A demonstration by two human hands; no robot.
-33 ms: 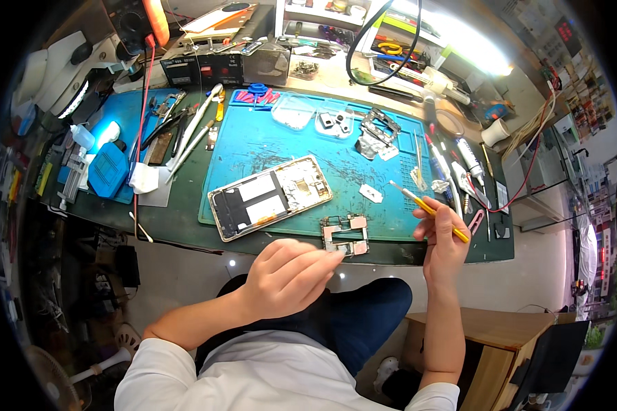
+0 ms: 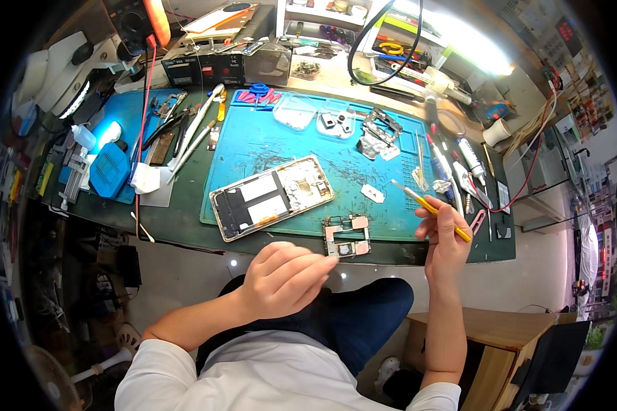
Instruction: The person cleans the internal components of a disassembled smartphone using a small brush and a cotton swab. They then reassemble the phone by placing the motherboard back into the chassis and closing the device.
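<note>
Right hand (image 2: 445, 229), frame right, pinches yellow-handled tool (image 2: 421, 201); steady wrist advisable near circuit board (image 2: 358, 223), lower centre. Left hand (image 2: 284, 277) grip: can't tell.

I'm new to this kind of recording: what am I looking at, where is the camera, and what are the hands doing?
There is no machine here, just a person working bare-handed. The view comes from a wide fisheye camera worn on the head and looking down, so straight edges bend near the rim. Picture left is the person's left.

On the bench lies a blue mat. On it are an opened phone-like device and a small white piece. A frame-shaped circuit board sits near the bench's front edge.

The right hand holds a yellow-handled tool. The left hand has its fingertips close to the board; whether it grips anything is unclear.
</note>
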